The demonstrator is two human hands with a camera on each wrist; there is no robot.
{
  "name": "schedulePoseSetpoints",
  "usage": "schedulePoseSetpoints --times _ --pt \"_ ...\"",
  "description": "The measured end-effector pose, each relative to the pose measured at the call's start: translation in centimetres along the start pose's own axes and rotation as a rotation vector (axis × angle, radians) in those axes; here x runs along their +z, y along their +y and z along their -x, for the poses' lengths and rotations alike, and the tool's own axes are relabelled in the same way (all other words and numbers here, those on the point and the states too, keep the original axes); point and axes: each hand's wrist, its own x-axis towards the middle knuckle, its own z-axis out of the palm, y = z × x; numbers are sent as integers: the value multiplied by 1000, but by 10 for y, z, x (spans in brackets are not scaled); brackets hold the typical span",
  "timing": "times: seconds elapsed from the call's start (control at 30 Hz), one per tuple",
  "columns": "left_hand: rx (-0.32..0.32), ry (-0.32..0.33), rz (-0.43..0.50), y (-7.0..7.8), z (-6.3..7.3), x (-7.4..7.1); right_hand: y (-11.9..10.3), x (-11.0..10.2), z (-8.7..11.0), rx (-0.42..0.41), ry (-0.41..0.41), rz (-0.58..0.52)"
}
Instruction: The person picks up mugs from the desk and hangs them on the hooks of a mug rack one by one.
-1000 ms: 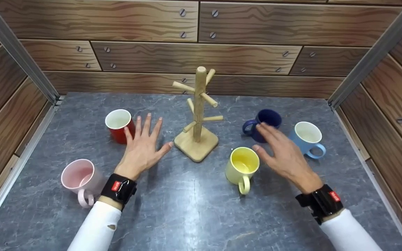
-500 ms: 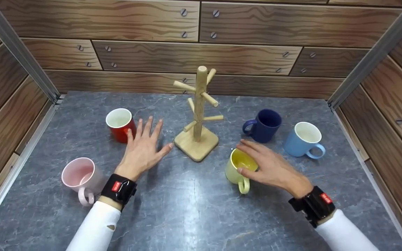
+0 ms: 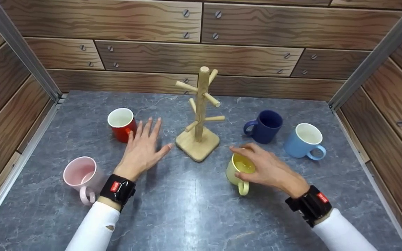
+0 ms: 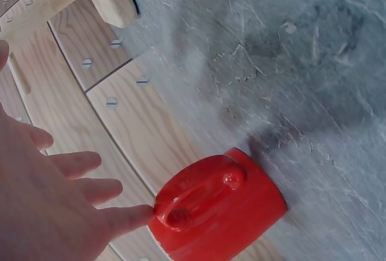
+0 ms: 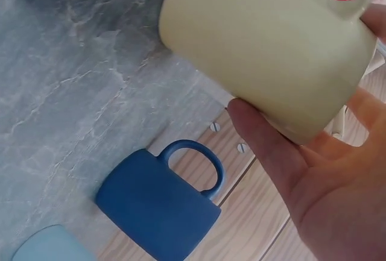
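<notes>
My right hand (image 3: 270, 169) grips the pale yellow mug (image 3: 233, 175) near its rim, fingers over the far side and thumb on the near side. In the right wrist view, the fingers curve around the upper wall of this upright mug (image 5: 265, 44), whose handle points toward me in the head view. My left hand (image 3: 140, 151) is spread flat with straight fingers, beside the red mug (image 3: 121, 130). Its little finger is right at the red mug's handle (image 4: 205, 191) in the left wrist view. Between the hands stands a wooden mug tree (image 3: 201, 115) with bare pegs.
A pink mug (image 3: 82, 174) stands left of my left wrist. Behind my right hand are a dark blue mug (image 3: 266, 129) and a light blue mug (image 3: 300, 144). Wood-patterned walls (image 3: 201, 57) enclose the grey marbled table (image 3: 173, 216) at the back and sides.
My right hand has moved left and toward me, from near the dark blue mug to the yellow mug, and its fingers have closed around the rim. The left hand stays almost still.
</notes>
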Motion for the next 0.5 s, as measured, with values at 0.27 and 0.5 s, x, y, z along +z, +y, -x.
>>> schedulePoseSetpoints --times 0.27,0.5 --pt "51 -3 22 14 4 -3 -6 -1 -4 129 54 -30" --pt "115 -24 59 27 7 0 -14 -2 -12 269 120 -129"
